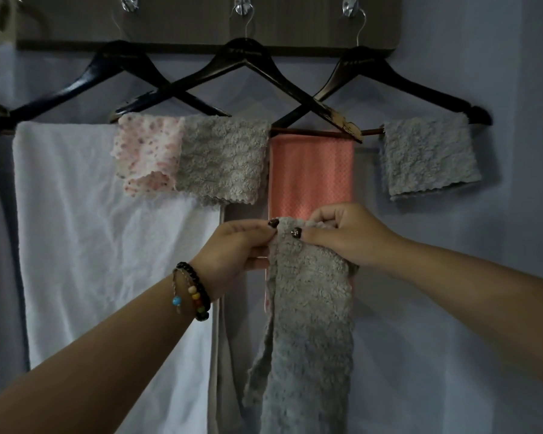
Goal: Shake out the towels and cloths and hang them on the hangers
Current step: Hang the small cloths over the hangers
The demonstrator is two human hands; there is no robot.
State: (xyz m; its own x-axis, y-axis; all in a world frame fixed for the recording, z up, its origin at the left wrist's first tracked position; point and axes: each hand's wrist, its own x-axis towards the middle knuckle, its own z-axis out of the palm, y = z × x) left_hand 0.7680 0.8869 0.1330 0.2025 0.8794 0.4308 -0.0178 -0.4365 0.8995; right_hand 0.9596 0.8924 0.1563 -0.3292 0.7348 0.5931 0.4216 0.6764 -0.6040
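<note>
A long grey fluffy cloth [308, 324] hangs down in front of me, bunched at its top edge. My left hand [232, 249] pinches that top edge on the left and my right hand [342, 236] pinches it on the right, thumbs close together. Three black hangers hang from wall hooks above: the left hanger [85, 79], the middle hanger [245, 61] and the right hanger [398, 76]. On them hang a white towel [91, 230], a pink-spotted cloth [148, 155], a grey cloth [223, 158], an orange cloth [311, 173] and a small grey cloth [430, 155].
A dark wooden hook board [201, 20] with metal hooks runs along the top. The pale wall [467, 292] lies bare to the right, below the small grey cloth. A light grey fabric [224, 355] hangs behind, between the white towel and the held cloth.
</note>
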